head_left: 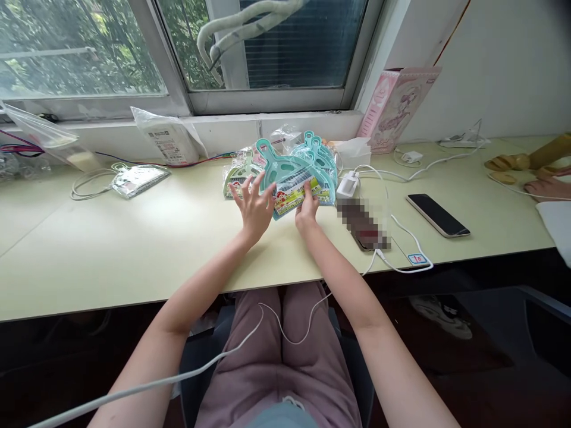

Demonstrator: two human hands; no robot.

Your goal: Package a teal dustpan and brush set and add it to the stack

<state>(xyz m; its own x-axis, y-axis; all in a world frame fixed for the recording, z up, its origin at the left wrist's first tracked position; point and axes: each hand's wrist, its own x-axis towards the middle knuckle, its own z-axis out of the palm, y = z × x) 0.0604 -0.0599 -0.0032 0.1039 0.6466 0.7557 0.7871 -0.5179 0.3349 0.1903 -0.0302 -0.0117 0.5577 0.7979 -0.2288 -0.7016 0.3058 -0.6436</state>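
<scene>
A teal plastic piece in a clear wrapper, shaped like a small dustpan with a looped handle, is tilted up above the table's far middle. A yellow printed label shows on its lower front. My right hand is closed on the lower right edge, thumb on the label. At the left edge is my left hand, open with fingers spread; whether its fingertips touch the wrapper I cannot tell. More wrapped teal pieces lie behind to the right, and a wrapped light green one is behind to the left.
A white charger, cables, a pixelated phone and a dark phone lie to the right. A pink box stands by the wall. Left are a wrapped flat packet and a white bag. Another person's hand shows far right.
</scene>
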